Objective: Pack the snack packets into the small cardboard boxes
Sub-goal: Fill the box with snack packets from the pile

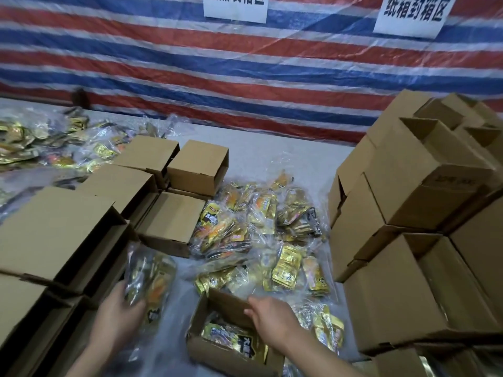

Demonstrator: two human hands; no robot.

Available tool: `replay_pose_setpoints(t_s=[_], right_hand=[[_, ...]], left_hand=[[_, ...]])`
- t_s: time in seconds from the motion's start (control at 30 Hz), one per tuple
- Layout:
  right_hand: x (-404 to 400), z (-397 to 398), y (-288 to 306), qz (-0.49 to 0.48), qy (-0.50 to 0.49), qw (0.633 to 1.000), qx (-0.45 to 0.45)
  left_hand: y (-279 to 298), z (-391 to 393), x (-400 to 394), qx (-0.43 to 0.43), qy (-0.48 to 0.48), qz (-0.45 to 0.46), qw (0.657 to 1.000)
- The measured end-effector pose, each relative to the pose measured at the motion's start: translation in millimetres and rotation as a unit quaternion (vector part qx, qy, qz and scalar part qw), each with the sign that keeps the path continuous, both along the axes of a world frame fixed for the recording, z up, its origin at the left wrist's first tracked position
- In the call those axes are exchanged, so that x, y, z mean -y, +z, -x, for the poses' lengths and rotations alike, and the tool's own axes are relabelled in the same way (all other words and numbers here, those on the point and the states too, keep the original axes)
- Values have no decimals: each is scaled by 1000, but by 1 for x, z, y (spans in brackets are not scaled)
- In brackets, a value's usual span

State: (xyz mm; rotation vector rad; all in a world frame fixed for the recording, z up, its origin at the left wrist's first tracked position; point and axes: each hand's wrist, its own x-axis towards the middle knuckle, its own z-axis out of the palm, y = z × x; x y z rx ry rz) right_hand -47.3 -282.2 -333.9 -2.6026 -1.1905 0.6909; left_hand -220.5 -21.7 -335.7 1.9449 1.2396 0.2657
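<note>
Tabletop: left hand (119,317) fingers curl around packet (148,281) beside open box (217,336).

Left sign (235,8) cut by top edge — packet print (284,263) unreadable.
</note>
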Motion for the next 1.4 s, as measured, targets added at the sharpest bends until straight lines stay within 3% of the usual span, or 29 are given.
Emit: replay_pose_setpoints(t_s=[0.17,0.4,0.5,0.53,0.57,0.63,0.67,0.7,0.8,0.93,1.0,1.07,1.13,1.2,1.27,1.4], right_hand=[[-18,9,1,26,13,1000,-2],[-11,4,10,43,-29,996,-67],[-12,-4,34,-52,-140,968,-203],[-13,-8,45,-120,-205,928,-288],[-14,-13,56,-197,-265,857,-395],[-14,-24,78,-347,-298,670,-585],[-12,-28,92,-394,-296,605,-626],[-10,-30,106,-421,-293,586,-627],[-10,-23,128,-445,-259,566,-644],[-16,-10,127,-462,-329,564,-600],[-19,-10,129,-511,-362,589,-511],[-16,-18,125,-510,-384,624,-450],[-11,-30,117,-499,-402,647,-413],[-7,-36,113,-507,-407,643,-405],[-1,-41,111,-504,-396,636,-431],[0,-36,112,-490,-399,634,-445]], left_hand=[[62,-25,4,101,-6,-17,995],[103,-59,42,183,-68,151,969],[107,-71,65,186,-90,208,956],[110,-75,73,195,-102,234,947],[113,-78,80,200,-116,263,937],[117,-85,92,197,-143,299,923],[120,-89,98,200,-153,314,916],[124,-93,105,210,-163,325,908],[131,-104,124,216,-189,331,899],[135,-112,130,142,-240,143,950],[138,-110,123,105,-268,38,957],[135,-105,108,99,-257,-6,961],[127,-95,88,121,-233,1,965],[109,-80,65,92,-241,-1,966],[80,-61,42,17,-288,8,957],[19,-20,29,-119,-363,112,917]])
